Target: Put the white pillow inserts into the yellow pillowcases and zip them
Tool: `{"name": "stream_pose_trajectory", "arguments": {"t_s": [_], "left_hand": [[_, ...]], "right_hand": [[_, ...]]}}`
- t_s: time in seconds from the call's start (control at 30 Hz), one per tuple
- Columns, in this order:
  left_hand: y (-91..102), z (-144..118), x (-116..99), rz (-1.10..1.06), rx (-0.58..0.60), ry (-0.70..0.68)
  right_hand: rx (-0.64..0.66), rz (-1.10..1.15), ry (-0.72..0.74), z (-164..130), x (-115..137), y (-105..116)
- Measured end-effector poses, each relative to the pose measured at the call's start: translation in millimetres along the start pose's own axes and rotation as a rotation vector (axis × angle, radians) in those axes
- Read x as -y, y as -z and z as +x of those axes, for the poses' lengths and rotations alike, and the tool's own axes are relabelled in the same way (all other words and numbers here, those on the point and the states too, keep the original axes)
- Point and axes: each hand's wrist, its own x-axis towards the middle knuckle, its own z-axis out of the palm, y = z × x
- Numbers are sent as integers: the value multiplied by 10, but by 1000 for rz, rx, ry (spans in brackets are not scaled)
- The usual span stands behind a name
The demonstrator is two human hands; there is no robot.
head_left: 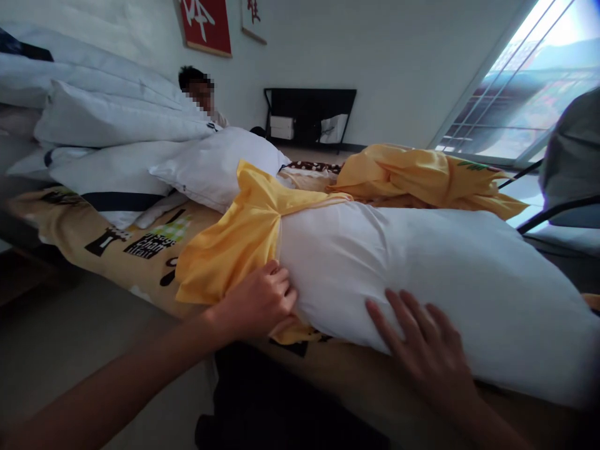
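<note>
Right bare hand (426, 344) is resting, fingers spread and released, on a long white fabric pillow (440, 262) lying over beige printed cloth (119, 265); left bare hand (260, 299) is clenching a yellow fabric cover (229, 250) at its left end.

Daylight is admitted through the glaring, barred glass window (510, 94) at right; the lower corners are left dim.

Left hand (262, 299), right hand (429, 350) bare; fingers (407, 315) slender; left forearm (140, 378), both wrists (212, 322) uncovered.
</note>
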Motion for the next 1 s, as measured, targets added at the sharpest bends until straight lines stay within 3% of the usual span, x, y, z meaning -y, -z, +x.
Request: {"name": "stream_pose_trajectory", "arguments": {"t_s": [0.1,0.17,0.27,0.37,0.47,0.57,0.67,0.8,0.9,1.0], "left_hand": [[-62,72,-274,-23,128,6],[-83,188,-439,-43,86,-19],[20,488,-566,-32,-170,-38],[219,825,-536,9,-460,-29],[293,1031,-446,-31,-570,-16],[193,1060,-433,-121,-559,-79],[113,952,-503,-156,-536,-179],[204,579,-473,-181,-455,-186],[232,135,-318,-130,-394,-130],[100,-279,-202,-30,-291,-71]], "right_hand": [[-91,82,113,204,-197,-95],[-117,125,163,433,-344,-62],[-125,142,206,845,-538,125],[-89,218,189,1234,-699,299],[79,453,135,1422,-774,257],[218,697,113,1308,-678,53],[100,749,121,1013,-475,-40],[-21,498,105,594,-280,177],[-3,218,36,274,-214,348],[44,18,-11,37,-191,369]]}}
